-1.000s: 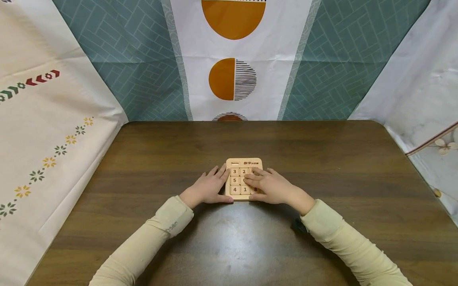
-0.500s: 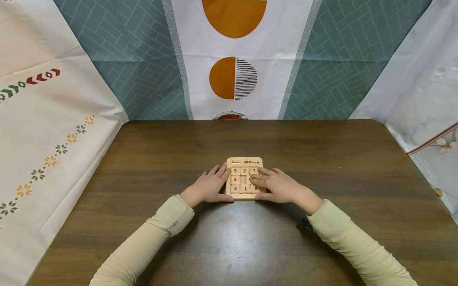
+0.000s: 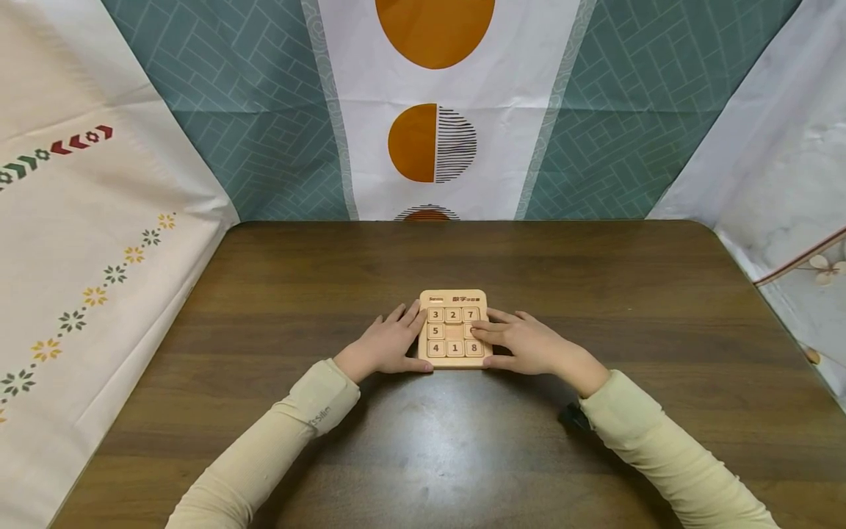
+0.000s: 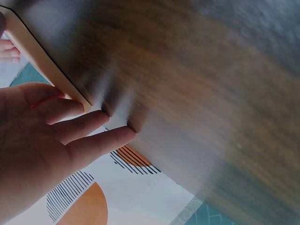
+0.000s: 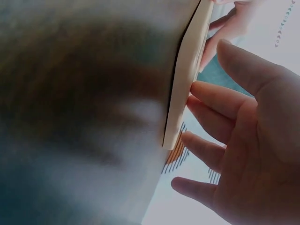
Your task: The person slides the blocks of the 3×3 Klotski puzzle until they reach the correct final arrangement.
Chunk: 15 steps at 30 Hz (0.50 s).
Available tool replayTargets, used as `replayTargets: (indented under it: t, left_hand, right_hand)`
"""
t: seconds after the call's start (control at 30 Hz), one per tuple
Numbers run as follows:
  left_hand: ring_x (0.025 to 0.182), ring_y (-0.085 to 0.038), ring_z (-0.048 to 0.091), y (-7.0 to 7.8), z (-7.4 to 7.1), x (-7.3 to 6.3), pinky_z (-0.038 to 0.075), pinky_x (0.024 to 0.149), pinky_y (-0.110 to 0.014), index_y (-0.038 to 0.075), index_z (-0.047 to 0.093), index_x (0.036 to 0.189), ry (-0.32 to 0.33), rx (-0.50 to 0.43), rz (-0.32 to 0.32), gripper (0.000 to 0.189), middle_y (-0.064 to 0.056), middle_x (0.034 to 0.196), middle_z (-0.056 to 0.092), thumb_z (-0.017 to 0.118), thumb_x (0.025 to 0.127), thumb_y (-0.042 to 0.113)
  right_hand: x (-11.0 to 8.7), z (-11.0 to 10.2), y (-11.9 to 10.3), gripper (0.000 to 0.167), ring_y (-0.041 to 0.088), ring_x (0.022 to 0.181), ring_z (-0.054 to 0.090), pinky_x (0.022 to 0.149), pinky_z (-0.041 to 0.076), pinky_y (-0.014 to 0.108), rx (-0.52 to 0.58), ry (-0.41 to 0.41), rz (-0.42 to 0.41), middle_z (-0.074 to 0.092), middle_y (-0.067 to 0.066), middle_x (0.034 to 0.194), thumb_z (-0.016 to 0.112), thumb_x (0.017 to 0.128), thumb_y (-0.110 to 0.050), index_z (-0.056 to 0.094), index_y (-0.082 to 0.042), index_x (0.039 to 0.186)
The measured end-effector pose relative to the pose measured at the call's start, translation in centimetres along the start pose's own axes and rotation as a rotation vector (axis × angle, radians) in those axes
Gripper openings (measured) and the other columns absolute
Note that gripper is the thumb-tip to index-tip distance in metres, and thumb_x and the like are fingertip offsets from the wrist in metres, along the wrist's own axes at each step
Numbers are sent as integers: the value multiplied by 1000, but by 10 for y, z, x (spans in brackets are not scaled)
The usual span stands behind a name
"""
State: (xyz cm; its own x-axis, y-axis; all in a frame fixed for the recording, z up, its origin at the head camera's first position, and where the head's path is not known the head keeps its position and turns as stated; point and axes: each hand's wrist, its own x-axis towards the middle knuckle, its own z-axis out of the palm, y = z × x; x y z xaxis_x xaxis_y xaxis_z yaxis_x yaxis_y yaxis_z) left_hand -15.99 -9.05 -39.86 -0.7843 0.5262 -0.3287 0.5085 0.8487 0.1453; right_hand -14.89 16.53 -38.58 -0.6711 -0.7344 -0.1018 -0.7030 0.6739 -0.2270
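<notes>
A pale wooden number slide puzzle (image 3: 456,363) lies flat on the brown table. Its top row reads 3, 2, 7 and its bottom row 4, 1, 8; tile 5 (image 3: 435,331) is at the middle left. The centre cell is bare, and fingertips partly cover the middle-right tile (image 3: 467,330). My left hand (image 3: 386,347) rests along the puzzle's left edge, fingers extended, thumb at the lower-left corner. My right hand (image 3: 538,349) touches the middle-right tile with straight fingers, its thumb by the lower-right corner. The wrist views show the puzzle's side (image 4: 49,70) close to the fingertips.
A dark wooden table (image 3: 317,272) spreads around the puzzle. Patterned cloths hang behind it (image 3: 264,147) and along both sides. Under the right sleeve (image 3: 624,411) a small dark object (image 3: 573,416) shows.
My right hand has slid rightward, and the tile under its fingers has moved from the centre cell to the middle-right cell, baring the centre. My left hand stays at the left edge.
</notes>
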Motion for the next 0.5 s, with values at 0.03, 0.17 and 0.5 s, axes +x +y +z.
replayTargets:
  t: [0.03,0.17,0.5]
  left_hand:
    - [135,-35,15,0,0,0,27,99,-55,6,15,146,-1,0,0,96,-13,151,5,53,79,64]
    - [135,-35,15,0,0,1,28,99,-55,6,15,146,-7,3,-1,96,-13,151,6,53,79,64]
    - [134,-36,17,0,0,1,29,97,-57,4,17,146,5,-6,4,96,-15,151,8,54,79,63]
  right_hand:
    - [0,1,-1,54,32,131,30,94,29,58,-4,5,-4,44,9,137,58,88,-38,50,-9,132]
    - [0,3,-7,55,31,131,29,96,26,60,0,8,-43,45,8,137,57,88,-40,49,-9,133]
    - [4,7,-19,55,31,133,25,98,23,60,2,-11,-118,44,3,138,55,88,-43,51,-9,131]
